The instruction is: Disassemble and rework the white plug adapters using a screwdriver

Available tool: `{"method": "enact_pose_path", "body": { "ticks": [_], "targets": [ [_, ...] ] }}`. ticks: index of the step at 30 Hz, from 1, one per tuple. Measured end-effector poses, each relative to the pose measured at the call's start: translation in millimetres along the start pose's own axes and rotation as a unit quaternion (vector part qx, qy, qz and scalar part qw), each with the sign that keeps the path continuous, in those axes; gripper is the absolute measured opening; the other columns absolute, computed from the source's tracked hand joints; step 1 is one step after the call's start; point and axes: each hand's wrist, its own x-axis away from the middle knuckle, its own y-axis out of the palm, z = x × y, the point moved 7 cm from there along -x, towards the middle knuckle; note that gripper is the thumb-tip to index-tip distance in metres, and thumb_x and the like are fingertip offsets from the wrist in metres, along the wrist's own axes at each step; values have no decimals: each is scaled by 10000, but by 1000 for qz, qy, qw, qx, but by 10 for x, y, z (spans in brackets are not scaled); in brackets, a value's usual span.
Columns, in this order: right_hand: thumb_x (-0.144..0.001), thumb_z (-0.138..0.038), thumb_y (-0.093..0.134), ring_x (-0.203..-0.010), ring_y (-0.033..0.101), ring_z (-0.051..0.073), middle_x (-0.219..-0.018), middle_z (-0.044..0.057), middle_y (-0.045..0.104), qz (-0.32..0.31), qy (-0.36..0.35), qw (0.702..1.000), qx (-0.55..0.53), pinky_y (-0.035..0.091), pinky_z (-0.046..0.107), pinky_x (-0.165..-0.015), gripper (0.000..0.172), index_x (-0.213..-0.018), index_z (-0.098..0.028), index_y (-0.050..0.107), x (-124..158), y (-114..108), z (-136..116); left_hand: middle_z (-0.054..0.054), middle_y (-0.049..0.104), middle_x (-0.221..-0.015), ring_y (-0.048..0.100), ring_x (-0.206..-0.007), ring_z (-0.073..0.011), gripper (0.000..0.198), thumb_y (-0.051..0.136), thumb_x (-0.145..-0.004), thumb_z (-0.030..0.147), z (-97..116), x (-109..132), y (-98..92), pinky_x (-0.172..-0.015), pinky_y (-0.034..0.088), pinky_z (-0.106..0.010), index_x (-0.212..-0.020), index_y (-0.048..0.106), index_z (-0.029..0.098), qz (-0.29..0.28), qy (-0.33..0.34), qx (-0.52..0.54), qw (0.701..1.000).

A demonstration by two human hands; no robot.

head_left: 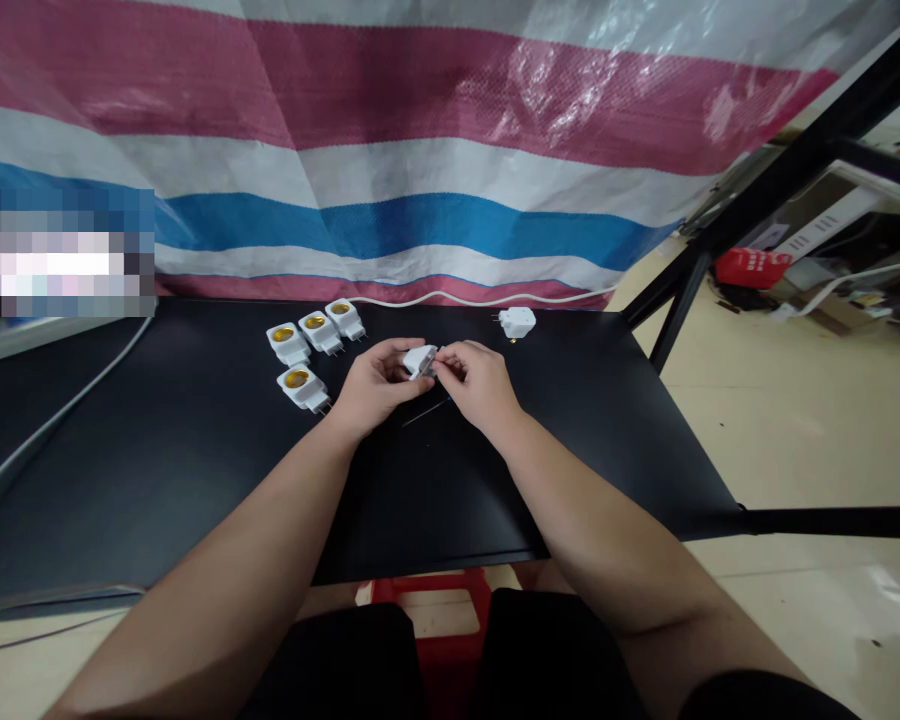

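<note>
**White plug adapter [418, 361] held between both hands, above the table**

Left hand [375, 388] half closed, fingers curled around the adapter's body; right hand [480, 385] pinching at its end, fingertips [444, 366] against it, anything small between them too hidden to tell. Just below the hands, a thin dark rod [425, 411] lying on the black table [195, 450]. Left of the hands, four white socket adapters [302, 388] with yellow centres, grouped close together; beyond the right hand, one more white adapter [517, 322], well apart from them. Farther out past the hands, a white cable [450, 297] along the table's far edge, then a striped woven tarp [390, 220].
</note>
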Motion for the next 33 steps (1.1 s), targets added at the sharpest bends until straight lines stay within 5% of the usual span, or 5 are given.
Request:
{"method": "enact_pose_path", "body": {
  "ticks": [9,18,24,27,33],
  "targets": [
    [-901,-231,699,-730,685,169,-856,34,742,-26,46,995,-78,563,323,-731,46,-867,-213,724,-29,-49,103,-62,819,-1001,699,-734,-118,645,1004,-621,176,-24,-10,-26,-731,590,-264,-1214,751,163,-1,-4,13,1000],
    [-788,-179,740,-656,686,180,-720,36,729,-31,248,968,26,565,325,-656,37,-782,-191,774,-51,-735,689,-45,791,-924,711,-733,-137,559,981,-644,175,-44,-56,-88,-703,630,-274,-1158,760,166,20,4,49,999],
    [-792,-193,784,-560,694,153,-725,34,746,-77,355,930,50,576,301,-622,18,-802,-179,786,64,-781,1009,-59,783,-951,707,-788,-148,494,964,-679,210,-35,-42,-89,-672,612,-255,-1138,786,165,31,-3,36,999],
    [-788,-180,822,-542,694,145,-785,53,767,-44,391,918,44,578,290,-579,96,-864,-165,766,89,-814,1112,-64,781,-953,706,-810,-151,458,965,-683,233,-24,-33,-87,-657,600,-241,-1103,797,159,37,-10,37,999],
    [-890,-303,771,-552,660,123,-739,30,719,-5,275,956,-99,585,284,-579,184,-787,-180,682,-55,-657,818,-43,746,-892,710,-809,-159,423,964,-678,261,-20,-19,-77,-616,591,-226,-1058,805,162,38,-43,43,997]
  ]
}}
